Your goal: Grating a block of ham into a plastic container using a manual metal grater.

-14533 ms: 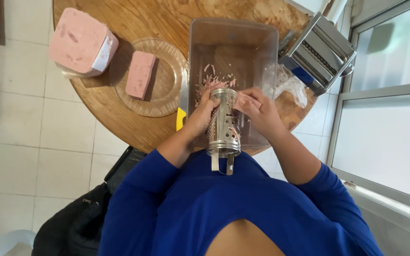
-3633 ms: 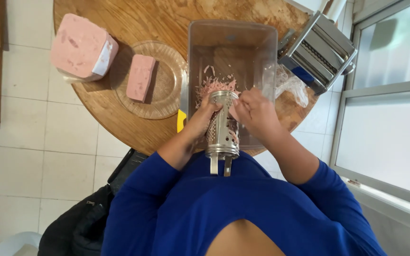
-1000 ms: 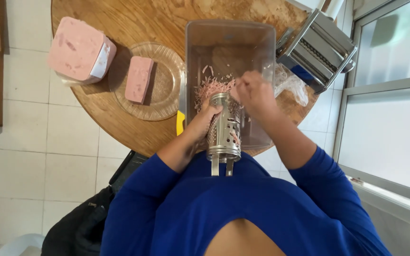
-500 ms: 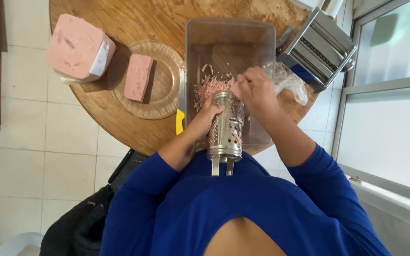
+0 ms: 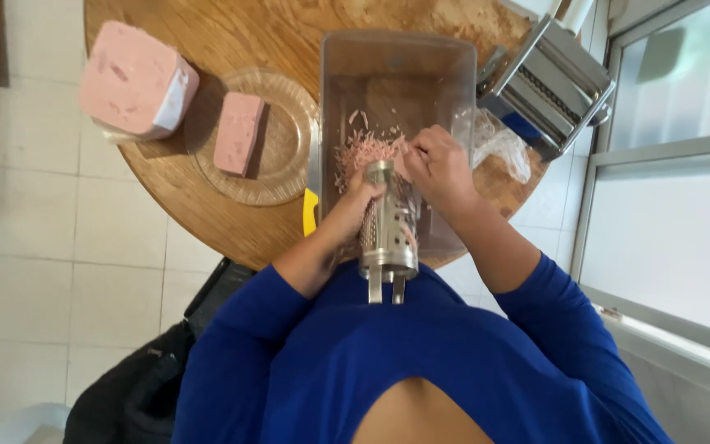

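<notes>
Seen from above, the person's left hand [image 5: 353, 210] is wrapped around the side of a cylindrical stainless-steel grater [image 5: 389, 224] dotted with small holes, fingers closed on the metal. The grater lies tilted over the near end of a clear rectangular plastic container [image 5: 396, 66], with its two-pronged handle end pointing back toward the person's blue-sleeved body. The right hand [image 5: 439, 168] is closed, fingers together, pressing against the far upper side of the grater; whatever it grips is hidden under the fingers and cannot be made out. Just beyond both hands, inside the container, sits a heap of pink grated meat shreds [image 5: 361, 151], with a few loose strands scattered farther up the container floor. The container rests on a round wooden desk [image 5: 240, 33]. A small yellow object [image 5: 311, 212] peeks out beside the container's near left corner. To the left on the desk stands a round clear glass plate [image 5: 285, 144] holding a rectangular pink slab of luncheon meat [image 5: 237, 132], and farther left a large pink block of the same meat in clear wrapping [image 5: 136, 82]. To the right of the container lie crumpled clear plastic film [image 5: 499, 146] and a metal hand-cranked pasta machine [image 5: 548, 86].
</notes>
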